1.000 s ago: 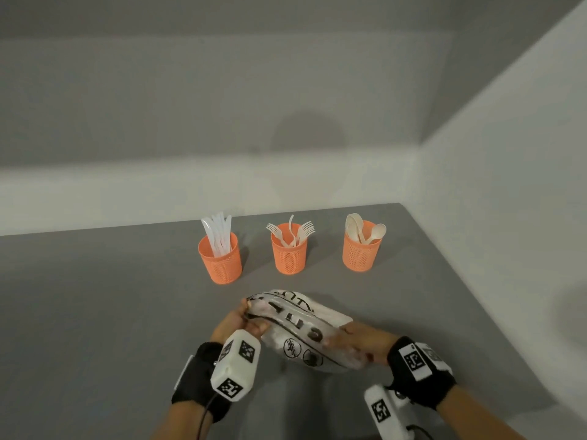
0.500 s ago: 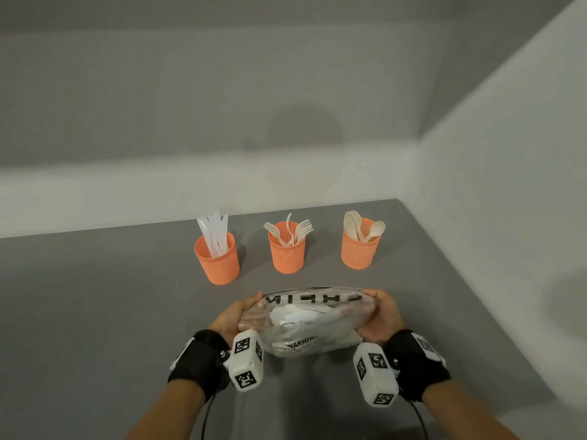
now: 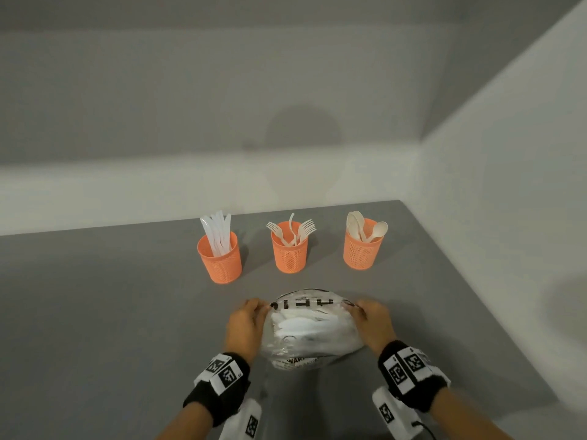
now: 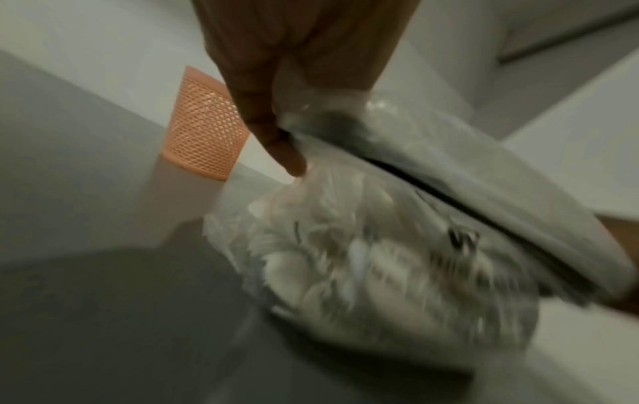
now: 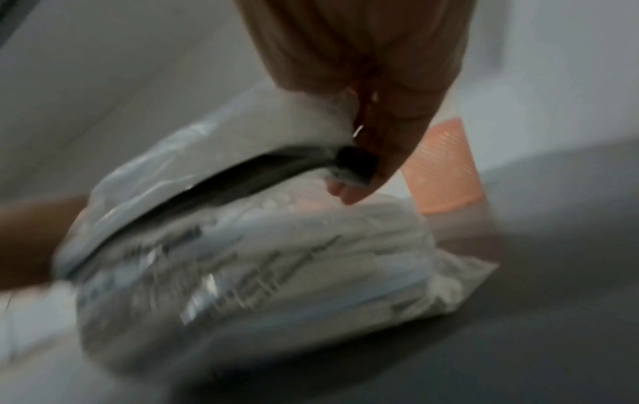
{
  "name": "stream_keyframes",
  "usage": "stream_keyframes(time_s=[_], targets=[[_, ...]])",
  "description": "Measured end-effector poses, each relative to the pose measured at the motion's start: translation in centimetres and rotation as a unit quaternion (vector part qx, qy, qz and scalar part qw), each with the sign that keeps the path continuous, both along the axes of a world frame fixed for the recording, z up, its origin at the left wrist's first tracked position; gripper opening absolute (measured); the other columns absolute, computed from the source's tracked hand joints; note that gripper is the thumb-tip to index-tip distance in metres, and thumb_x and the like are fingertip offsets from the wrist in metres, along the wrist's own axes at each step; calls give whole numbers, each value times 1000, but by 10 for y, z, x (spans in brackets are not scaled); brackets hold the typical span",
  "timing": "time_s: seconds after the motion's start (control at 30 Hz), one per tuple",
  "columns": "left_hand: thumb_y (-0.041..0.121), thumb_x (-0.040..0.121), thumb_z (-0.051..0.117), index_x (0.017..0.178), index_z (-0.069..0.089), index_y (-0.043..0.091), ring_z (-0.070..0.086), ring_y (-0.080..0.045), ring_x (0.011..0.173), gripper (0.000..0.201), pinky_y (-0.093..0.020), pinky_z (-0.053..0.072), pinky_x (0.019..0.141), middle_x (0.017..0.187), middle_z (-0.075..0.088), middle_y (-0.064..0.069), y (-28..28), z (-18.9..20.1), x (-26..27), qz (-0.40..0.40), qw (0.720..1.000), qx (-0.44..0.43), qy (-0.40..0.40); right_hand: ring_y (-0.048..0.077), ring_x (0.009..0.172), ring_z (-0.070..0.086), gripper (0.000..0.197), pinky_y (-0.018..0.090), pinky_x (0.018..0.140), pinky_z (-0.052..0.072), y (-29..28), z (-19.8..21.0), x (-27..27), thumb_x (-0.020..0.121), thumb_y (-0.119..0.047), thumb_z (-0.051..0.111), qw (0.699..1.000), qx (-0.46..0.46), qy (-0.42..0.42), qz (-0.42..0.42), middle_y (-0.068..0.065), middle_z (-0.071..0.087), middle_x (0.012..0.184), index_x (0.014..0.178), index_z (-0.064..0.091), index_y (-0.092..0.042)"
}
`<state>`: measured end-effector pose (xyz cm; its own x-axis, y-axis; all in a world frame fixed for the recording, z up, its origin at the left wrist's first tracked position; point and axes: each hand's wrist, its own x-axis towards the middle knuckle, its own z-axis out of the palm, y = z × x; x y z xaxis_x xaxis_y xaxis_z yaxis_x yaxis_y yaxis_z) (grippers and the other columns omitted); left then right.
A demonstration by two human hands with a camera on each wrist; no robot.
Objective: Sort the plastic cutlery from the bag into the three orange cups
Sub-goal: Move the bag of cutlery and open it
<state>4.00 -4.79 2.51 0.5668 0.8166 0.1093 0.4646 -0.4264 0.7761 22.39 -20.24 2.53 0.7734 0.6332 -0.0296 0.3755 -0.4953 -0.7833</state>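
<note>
A clear plastic bag [image 3: 313,331] with black lettering and white cutlery inside is held between both hands over the grey table [image 3: 111,312]. My left hand [image 3: 246,322] pinches its left top corner and my right hand [image 3: 371,319] pinches its right top corner. Both wrist views show the bag [image 4: 397,259] [image 5: 259,259] blurred, hanging from the pinching fingers. Behind it stand three orange mesh cups: the left cup [image 3: 219,258] holds knives, the middle cup [image 3: 289,250] holds forks, the right cup [image 3: 362,247] holds spoons.
White walls close the table at the back and the right. The table's right edge [image 3: 495,312] runs diagonally near my right hand. Grey table surface lies to the left of the cups.
The bag turned from slanted to level between the hands. My right hand moved from the bag's lower side up to its right top corner, and both hands now hold the top edge.
</note>
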Motion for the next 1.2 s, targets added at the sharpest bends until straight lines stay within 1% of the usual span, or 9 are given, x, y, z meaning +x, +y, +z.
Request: stream_keyframes(time_s=[0.13, 0.27, 0.37, 0.5, 0.63, 0.8, 0.93, 1.03, 1.2], targets=[[16, 96, 47, 57, 44, 12, 39, -14, 48, 39, -14, 32, 44, 52, 45, -5, 17, 4, 11, 42, 989, -140, -23, 11, 52, 52, 41, 20, 55, 43, 5, 8, 10, 91, -29, 57, 976, 26, 217, -13, -5, 54, 49, 56, 56, -7], [23, 98, 42, 71, 55, 3, 51, -21, 71, 36, -30, 41, 73, 74, 56, -14, 33, 11, 27, 89, 933, -337, -86, 29, 100, 62, 49, 37, 90, 47, 15, 18, 26, 93, -44, 47, 931, 82, 352, -43, 16, 65, 104, 111, 62, -1], [17, 97, 45, 69, 56, 7, 54, -24, 71, 32, -35, 43, 81, 70, 58, -9, 35, 19, 35, 131, 897, -400, -139, 23, 77, 63, 44, 28, 67, 51, 24, 15, 27, 94, -39, 47, 905, 133, 397, -80, 13, 66, 82, 91, 64, 1], [3, 93, 46, 73, 49, 5, 50, -24, 78, 21, -37, 40, 78, 73, 52, -8, 36, 10, 35, 134, 956, -252, -69, 17, 66, 47, 28, 25, 68, 40, 23, -4, 26, 90, -21, 59, 987, 58, 146, -33, 4, 50, 68, 66, 50, -11], [-3, 88, 43, 103, 53, 4, 53, -22, 87, 19, -27, 38, 78, 94, 56, -9, 32, 11, 17, 18, 996, 28, -88, 19, 85, 57, 23, 31, 77, 48, 4, 13, 20, 91, -24, 42, 965, 57, -201, 161, 6, 58, 98, 102, 59, -13], [24, 68, 47, 100, 54, 27, 52, -7, 100, 33, -16, 46, 82, 103, 58, 1, 20, 22, -20, -348, 908, 233, 28, 16, 92, 58, 40, 24, 84, 47, -10, 31, 2, 78, -35, 52, 809, -36, -361, 463, 2, 62, 104, 114, 52, -18], [37, 68, 57, 93, 54, 29, 64, -10, 85, 26, -20, 55, 71, 87, 66, 10, 30, 7, -32, -407, 823, 366, 149, 10, 63, 59, 22, 19, 61, 53, -7, 17, 5, 71, -31, 54, 740, -98, -447, 493, -7, 62, 75, 89, 65, -24], [23, 66, 59, 80, 39, 25, 57, -9, 57, 24, -17, 41, 67, 65, 58, 10, 33, 11, -29, -351, 809, 446, 152, 6, 55, 53, 36, 16, 53, 43, 2, 18, 3, 47, -26, 83, 729, -126, -496, 454, -11, 56, 66, 77, 65, -33], [11, 67, 39, 84, 41, 17, 56, -14, 53, 18, -26, 30, 68, 65, 61, 4, 26, 9, -22, -260, 810, 512, 122, 11, 50, 50, 65, 20, 48, 42, 8, 21, -1, 35, -11, 84, 769, -135, -508, 365, -6, 54, 64, 77, 35, -19]])
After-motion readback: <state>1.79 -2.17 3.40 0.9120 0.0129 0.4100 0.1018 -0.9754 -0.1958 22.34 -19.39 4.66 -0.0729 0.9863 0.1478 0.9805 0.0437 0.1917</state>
